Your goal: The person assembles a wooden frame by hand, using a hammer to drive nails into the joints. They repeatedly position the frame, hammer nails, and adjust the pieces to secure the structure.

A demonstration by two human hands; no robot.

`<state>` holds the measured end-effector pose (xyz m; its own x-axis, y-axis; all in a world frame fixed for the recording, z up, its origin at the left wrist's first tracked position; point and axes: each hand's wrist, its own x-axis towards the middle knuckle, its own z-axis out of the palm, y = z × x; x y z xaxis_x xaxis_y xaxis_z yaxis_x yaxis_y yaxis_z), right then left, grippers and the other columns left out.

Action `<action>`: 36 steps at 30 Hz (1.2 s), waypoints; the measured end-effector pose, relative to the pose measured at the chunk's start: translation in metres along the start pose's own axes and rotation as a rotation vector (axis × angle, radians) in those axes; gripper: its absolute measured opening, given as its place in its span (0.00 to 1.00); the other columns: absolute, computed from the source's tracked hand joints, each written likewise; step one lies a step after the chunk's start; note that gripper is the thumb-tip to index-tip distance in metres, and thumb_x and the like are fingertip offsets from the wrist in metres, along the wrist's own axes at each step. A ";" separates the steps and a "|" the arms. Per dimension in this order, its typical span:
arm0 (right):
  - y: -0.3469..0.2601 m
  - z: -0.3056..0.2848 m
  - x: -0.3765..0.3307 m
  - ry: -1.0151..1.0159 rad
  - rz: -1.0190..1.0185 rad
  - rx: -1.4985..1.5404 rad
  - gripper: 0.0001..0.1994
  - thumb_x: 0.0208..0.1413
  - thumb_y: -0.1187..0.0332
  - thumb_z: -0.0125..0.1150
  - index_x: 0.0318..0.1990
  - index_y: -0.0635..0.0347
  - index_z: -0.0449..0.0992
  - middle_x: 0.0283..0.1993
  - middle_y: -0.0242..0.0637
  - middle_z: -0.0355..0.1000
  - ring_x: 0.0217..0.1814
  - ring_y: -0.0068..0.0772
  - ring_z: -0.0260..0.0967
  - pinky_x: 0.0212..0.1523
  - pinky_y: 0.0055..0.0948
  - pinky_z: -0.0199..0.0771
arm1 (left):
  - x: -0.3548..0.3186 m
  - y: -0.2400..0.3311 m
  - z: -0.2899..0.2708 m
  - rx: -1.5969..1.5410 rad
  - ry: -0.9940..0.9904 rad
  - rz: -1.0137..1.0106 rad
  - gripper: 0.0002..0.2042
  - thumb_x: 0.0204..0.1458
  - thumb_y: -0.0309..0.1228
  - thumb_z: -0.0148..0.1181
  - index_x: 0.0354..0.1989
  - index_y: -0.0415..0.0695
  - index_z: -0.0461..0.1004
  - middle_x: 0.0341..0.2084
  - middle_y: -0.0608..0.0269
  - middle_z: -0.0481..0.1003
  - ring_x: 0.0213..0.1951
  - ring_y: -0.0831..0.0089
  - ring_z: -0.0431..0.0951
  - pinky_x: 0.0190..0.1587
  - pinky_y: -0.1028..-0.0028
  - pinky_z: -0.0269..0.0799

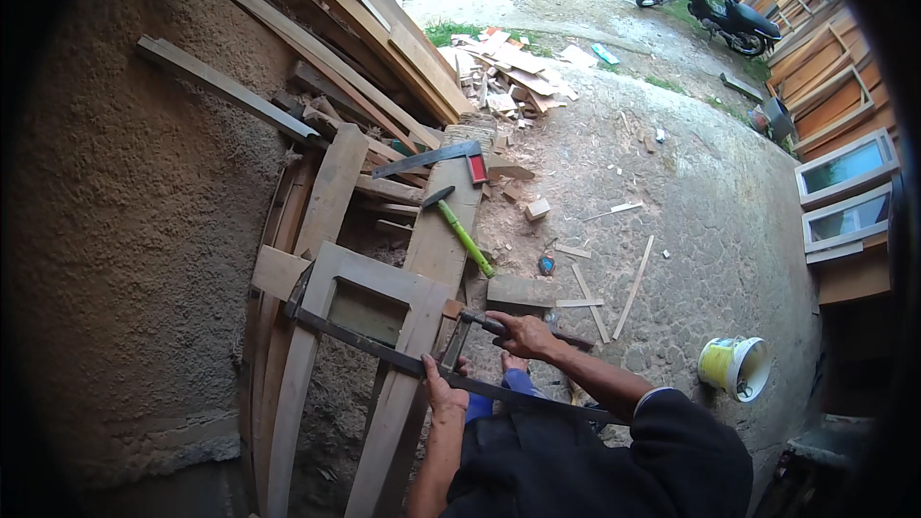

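Note:
A wooden frame (389, 280) with a small window-like opening lies across the bench in front of me. Across it runs a long dark bar clamp (360, 337), its far jaw at the frame's left edge. A small wood block (452, 308) sits between the clamp's screw end and the frame's right side. My right hand (525, 337) is closed round the clamp's screw handle. Lower down, my left hand (442, 388) grips the bar near the sliding arm, thumb on top; its other fingers are partly hidden.
On the bench plank (446, 230) lie a green-handled hammer (467, 238) and a try square (432, 158). Boards (384, 38) lean along the rough wall at left. Offcuts (513, 77) and a tape measure (547, 265) lie on the ground. At right is a bucket (718, 364).

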<state>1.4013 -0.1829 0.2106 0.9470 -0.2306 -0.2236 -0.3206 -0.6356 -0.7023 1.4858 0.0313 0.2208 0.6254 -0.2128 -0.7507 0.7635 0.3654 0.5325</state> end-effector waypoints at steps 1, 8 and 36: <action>-0.009 0.009 -0.005 0.114 0.089 0.012 0.32 0.51 0.63 0.67 0.67 0.42 0.67 0.47 0.48 0.78 0.45 0.56 0.77 0.42 0.49 0.77 | 0.002 -0.001 -0.002 -0.025 0.002 -0.017 0.27 0.59 0.61 0.53 0.43 0.45 0.73 0.26 0.58 0.78 0.26 0.69 0.77 0.28 0.72 0.73; 0.039 -0.004 -0.003 -0.478 0.305 1.287 0.33 0.57 0.51 0.67 0.69 0.42 0.65 0.37 0.38 0.77 0.25 0.22 0.71 0.23 0.22 0.72 | 0.015 -0.004 -0.007 -0.095 0.136 -0.150 0.31 0.55 0.69 0.52 0.40 0.49 0.73 0.27 0.58 0.77 0.23 0.68 0.73 0.25 0.73 0.68; -0.017 -0.016 -0.073 0.290 0.198 1.596 0.35 0.56 0.75 0.65 0.71 0.52 0.59 0.52 0.46 0.73 0.47 0.34 0.71 0.43 0.33 0.76 | -0.006 0.007 0.033 -0.121 0.085 0.009 0.31 0.51 0.67 0.59 0.46 0.50 0.71 0.33 0.66 0.77 0.25 0.69 0.78 0.21 0.76 0.66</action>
<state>1.3375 -0.1666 0.2493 0.8017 -0.4507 -0.3926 0.0889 0.7395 -0.6673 1.4924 0.0050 0.2419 0.6124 -0.1339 -0.7792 0.7300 0.4742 0.4922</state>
